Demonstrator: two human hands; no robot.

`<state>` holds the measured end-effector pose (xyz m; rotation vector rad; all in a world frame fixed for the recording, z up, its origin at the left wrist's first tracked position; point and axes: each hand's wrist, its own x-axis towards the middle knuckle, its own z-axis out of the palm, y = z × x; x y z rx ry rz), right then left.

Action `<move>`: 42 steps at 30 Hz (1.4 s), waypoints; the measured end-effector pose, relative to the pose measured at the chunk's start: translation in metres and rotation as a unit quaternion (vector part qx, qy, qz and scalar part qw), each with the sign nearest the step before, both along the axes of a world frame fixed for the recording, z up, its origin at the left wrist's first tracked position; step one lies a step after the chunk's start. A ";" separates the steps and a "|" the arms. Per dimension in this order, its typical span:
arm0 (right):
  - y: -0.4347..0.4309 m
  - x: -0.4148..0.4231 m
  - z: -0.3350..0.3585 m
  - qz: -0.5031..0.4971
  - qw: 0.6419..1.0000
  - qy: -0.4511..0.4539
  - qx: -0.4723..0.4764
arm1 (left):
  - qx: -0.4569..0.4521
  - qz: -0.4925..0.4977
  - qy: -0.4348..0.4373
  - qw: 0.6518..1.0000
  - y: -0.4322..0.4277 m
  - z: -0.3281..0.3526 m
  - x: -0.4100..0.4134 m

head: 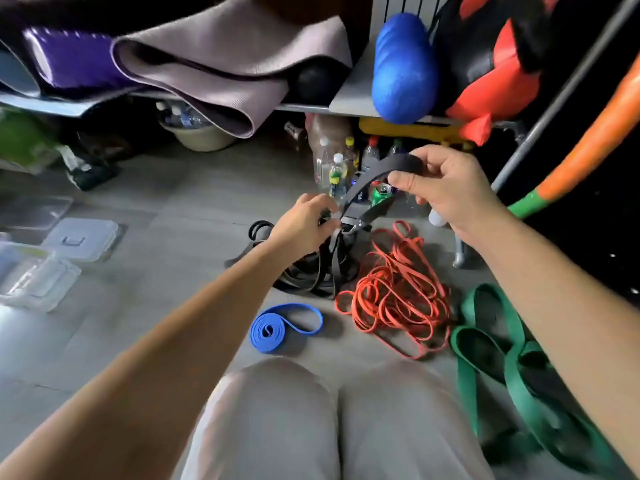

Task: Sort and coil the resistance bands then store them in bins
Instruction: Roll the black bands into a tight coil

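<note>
My right hand (pixel 446 188) pinches the top loop of a black resistance band (pixel 370 178) and lifts it above the floor. My left hand (pixel 304 223) grips the same band lower down, just above the tangled black pile (pixel 311 275). A coiled blue band (pixel 273 332) lies on the floor in front of my knees. To its right sits a heap of thin orange bands (pixel 394 296). Wide green bands (pixel 502 351) lie at the right, partly under my right forearm.
Clear plastic bins and lids (pixel 45 258) stand on the floor at the left. Bottles and a can (pixel 343 168) stand under a shelf (pixel 311 107) loaded with rolled mats, a blue roller (pixel 401 67) and red-black gear. A metal rack leg (pixel 460 258) is at the right.
</note>
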<state>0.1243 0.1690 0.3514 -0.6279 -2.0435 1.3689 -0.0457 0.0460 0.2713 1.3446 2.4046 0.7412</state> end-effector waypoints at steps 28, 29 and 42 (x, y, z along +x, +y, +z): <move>-0.047 0.079 0.007 -0.004 0.969 -0.216 0.122 | 0.227 0.034 -0.324 0.918 -0.033 0.195 0.115; -0.055 0.070 0.010 -0.003 0.977 -0.180 0.112 | 0.229 0.020 -0.334 0.914 -0.035 0.198 0.120; -0.086 0.035 -0.032 0.032 0.976 -0.195 0.088 | 0.420 0.041 -0.504 0.754 -0.093 0.212 0.083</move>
